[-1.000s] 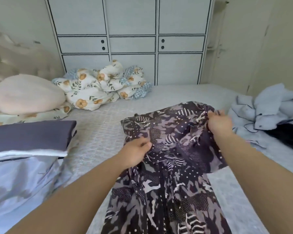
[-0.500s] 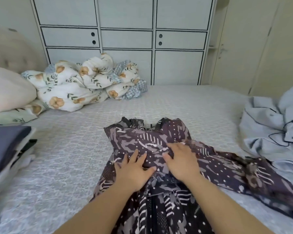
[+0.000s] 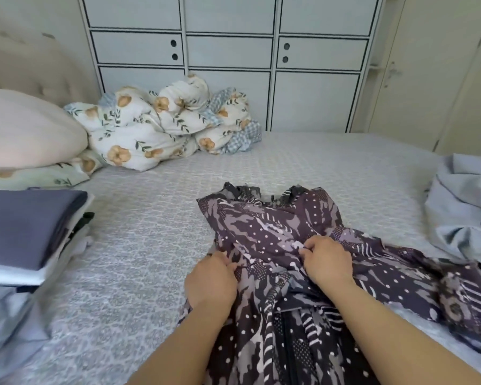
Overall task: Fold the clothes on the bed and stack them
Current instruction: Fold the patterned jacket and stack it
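A dark purple patterned dress [image 3: 275,226] lies spread on the bed [image 3: 150,245] in front of me, its top end pointing away and part of its skirt trailing to the right. My left hand [image 3: 211,282] pinches the fabric at the dress's left edge near the waist. My right hand [image 3: 326,259] grips a bunch of fabric at the middle of the waist. A stack of folded clothes [image 3: 25,234], with a dark blue piece on top, sits at the left edge of the bed.
A crumpled pale blue garment [image 3: 464,212] lies at the right. A floral quilt [image 3: 167,123] is bunched at the far side, a pink pillow [image 3: 25,129] at the left. A white wardrobe [image 3: 228,56] stands behind the bed.
The dress went from held up to lying on the bed. My hands pressed flat on its waist half a second ago; now both have curled and taken hold of the fabric.
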